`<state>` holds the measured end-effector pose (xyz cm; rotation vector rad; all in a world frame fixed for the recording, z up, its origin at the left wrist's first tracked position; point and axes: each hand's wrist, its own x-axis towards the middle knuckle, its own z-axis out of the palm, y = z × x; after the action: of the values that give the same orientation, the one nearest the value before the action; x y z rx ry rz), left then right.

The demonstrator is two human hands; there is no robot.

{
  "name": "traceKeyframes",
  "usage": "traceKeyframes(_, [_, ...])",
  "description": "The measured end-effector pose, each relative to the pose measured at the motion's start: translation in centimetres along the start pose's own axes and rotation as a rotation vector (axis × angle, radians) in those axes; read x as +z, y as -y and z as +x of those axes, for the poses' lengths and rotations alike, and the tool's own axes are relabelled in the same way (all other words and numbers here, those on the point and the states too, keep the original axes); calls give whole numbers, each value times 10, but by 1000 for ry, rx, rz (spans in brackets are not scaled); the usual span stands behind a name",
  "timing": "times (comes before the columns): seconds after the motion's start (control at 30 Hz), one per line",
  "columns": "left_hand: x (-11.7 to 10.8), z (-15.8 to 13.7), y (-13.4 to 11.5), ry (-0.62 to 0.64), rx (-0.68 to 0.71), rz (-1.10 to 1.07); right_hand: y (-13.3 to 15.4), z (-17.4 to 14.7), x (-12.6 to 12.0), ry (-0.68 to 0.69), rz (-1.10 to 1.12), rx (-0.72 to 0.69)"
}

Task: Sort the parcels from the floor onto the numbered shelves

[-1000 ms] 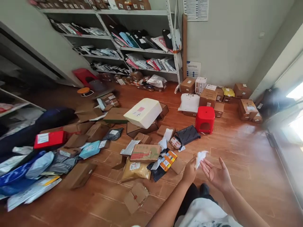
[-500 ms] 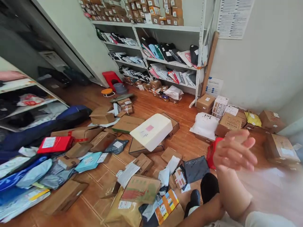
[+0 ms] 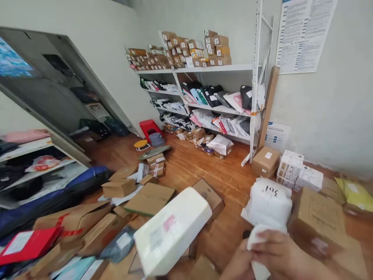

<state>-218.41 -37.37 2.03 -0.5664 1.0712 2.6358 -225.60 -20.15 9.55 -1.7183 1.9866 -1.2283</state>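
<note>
Both my hands are low at the right, close together on a small white packet (image 3: 258,238). My left hand (image 3: 239,258) is closed at its left side, mostly cut off by the frame's lower edge. From the right, my right hand (image 3: 272,251) wraps its fingers over the front of it. Blur hides whether the packet is paper or plastic. A little dark piece shows beside its upper left. Just behind the hands stands a plump white bag (image 3: 268,200) with black handwritten marks. A large white box (image 3: 173,233) lies to the left of them.
Cardboard boxes (image 3: 317,217) crowd the right wall, with a yellow parcel (image 3: 354,194). Many parcels cover the floor at left, including a red parcel (image 3: 27,245). White shelving (image 3: 239,68) full of parcels stands at the back. A red stool (image 3: 150,129) is near the doorway.
The view has tilted upward and moved nearer the floor parcels. One hand was raised with loosely spread fingers at the right; now both hands are together on the white packet.
</note>
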Motion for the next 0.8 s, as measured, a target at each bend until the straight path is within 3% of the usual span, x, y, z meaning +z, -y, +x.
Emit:
traceKeyframes(0.07, [12,60,-63,-9,48,-46,-78,28,-42,-299,64,153])
traceKeyframes(0.13, [24,111,-123,-65,159,5,-143,71,-68,-509,200,276])
traceKeyframes(0.27, [22,186,-209,-286,469,324,-222,181,-69,-587,603,368])
traceKeyframes(0.33, [5,214,-236,-381,608,485,-242,237,-63,-607,877,429])
traceKeyframes(0.4, [-18,239,-258,-358,707,691,-261,287,-63,-621,1065,511])
traceKeyframes(0.5, [-54,278,-289,-237,789,952,-300,344,-86,-578,959,578])
traceKeyframes(0.63, [-95,358,-341,-274,863,1042,-385,415,-142,-467,649,536])
traceKeyframes(0.7, [-114,417,-382,-235,854,1008,-437,465,-174,-436,521,505])
traceKeyframes(0.8, [-133,517,-465,-239,817,848,-510,565,-227,-349,317,482])
